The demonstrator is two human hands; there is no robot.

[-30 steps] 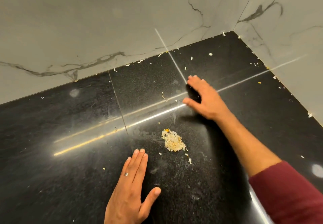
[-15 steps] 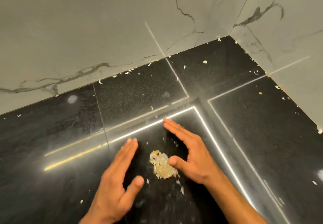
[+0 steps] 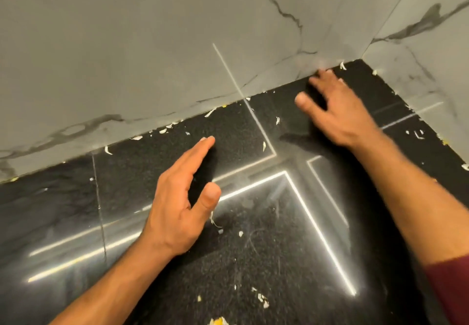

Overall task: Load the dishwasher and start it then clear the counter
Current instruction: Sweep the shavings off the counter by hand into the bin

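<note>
The right hand (image 3: 337, 111), upper right of centre, lies with fingers spread and relaxed on the black speckled counter (image 3: 157, 165), fingertips near the marble wall (image 3: 152, 45). The left hand (image 3: 182, 197), at centre, is flat and open, holding nothing. Pale food scraps (image 3: 261, 299) dot the glossy counter, thickest along the wall edge and at lower centre. No writing is legible.
</note>
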